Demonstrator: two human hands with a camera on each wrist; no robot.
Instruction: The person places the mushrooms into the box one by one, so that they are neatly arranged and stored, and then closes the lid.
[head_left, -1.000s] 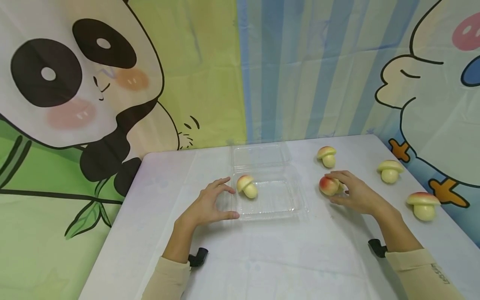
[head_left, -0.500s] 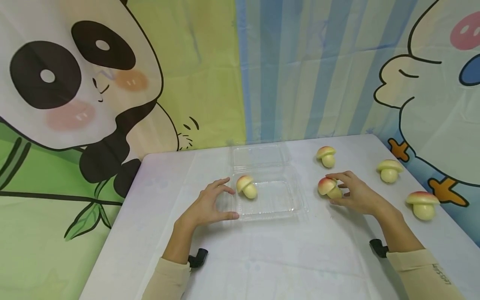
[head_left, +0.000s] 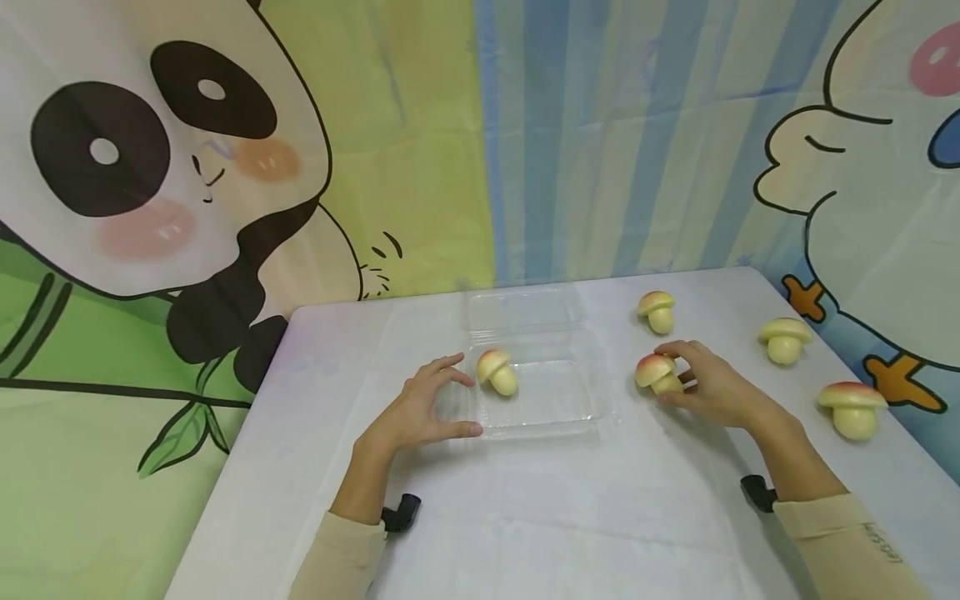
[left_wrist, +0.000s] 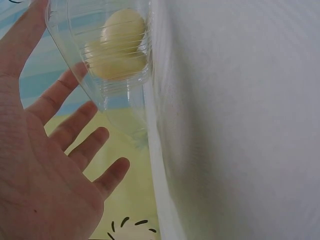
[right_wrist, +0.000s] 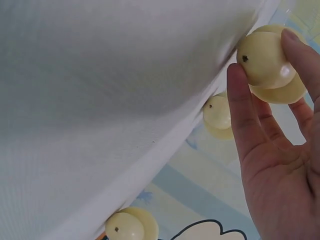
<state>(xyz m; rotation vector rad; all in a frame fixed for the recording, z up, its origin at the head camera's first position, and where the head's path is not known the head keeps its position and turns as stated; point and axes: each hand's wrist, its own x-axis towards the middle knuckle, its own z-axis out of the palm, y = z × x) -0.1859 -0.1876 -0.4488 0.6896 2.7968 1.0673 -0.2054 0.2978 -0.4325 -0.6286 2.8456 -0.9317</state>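
Note:
A clear plastic clamshell container lies open on the white table, its lid folded back toward the curtain. One toy mushroom, cream with a reddish cap, lies tilted at the container's left side. My left hand is beside that side with fingers spread; in the left wrist view, thumb and index finger are at the clear rim. To the container's right, my right hand pinches another toy mushroom between thumb and fingers. In the right wrist view its round stem faces the camera.
Three more toy mushrooms stand upright on the right: one at the back, one near the right edge, one closer with a red cap. A cartoon-printed curtain hangs behind the white table.
The toy mushroom in my right hand has turned, its red cap going from facing forward-left to more upward. My left hand and the container have stayed put.

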